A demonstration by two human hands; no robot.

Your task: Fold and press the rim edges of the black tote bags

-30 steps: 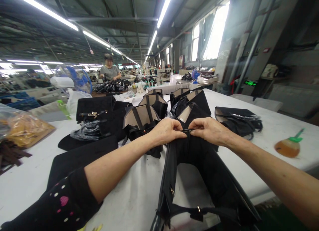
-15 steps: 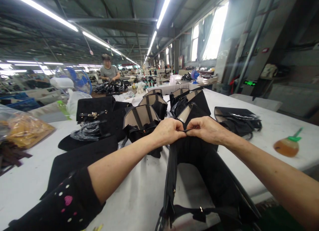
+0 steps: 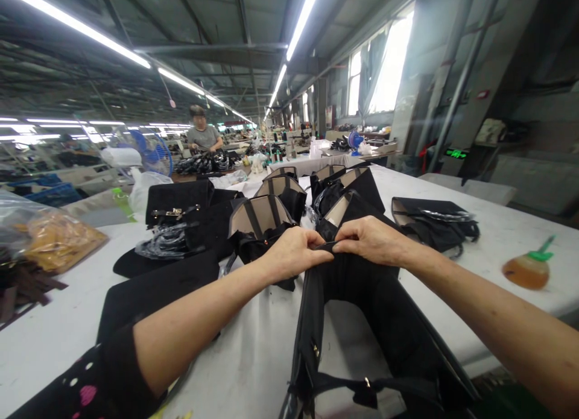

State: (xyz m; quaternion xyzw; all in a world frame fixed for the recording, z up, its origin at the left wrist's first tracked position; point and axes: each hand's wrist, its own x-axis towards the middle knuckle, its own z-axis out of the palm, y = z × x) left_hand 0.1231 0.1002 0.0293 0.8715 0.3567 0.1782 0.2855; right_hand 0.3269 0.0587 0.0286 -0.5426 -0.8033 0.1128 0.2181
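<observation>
A black bag piece (image 3: 384, 322), with a strap and small gold-coloured fittings across its near end, stands in front of me as an open frame. My left hand (image 3: 294, 250) pinches its far edge between thumb and fingers. Close beside it, my right hand (image 3: 366, 241) grips the same edge, and the fingertips of both nearly meet. What exactly lies under the fingertips is partly hidden. Just beyond my hands are several black bags with beige insides, one of them a bag (image 3: 260, 217) left of my left hand.
Black flat bags (image 3: 181, 202) with plastic-wrapped straps lie left on the white table (image 3: 253, 359). A folded black bag (image 3: 429, 220) and an amber glue bottle (image 3: 527, 268) with green top stand right. Wrapped tan pieces (image 3: 63, 241) lie far left. Another person (image 3: 203, 135) works behind.
My left hand has slid slightly left and down along the edge, so a small gap with dark material shows between the hands. The view has shifted a little.
</observation>
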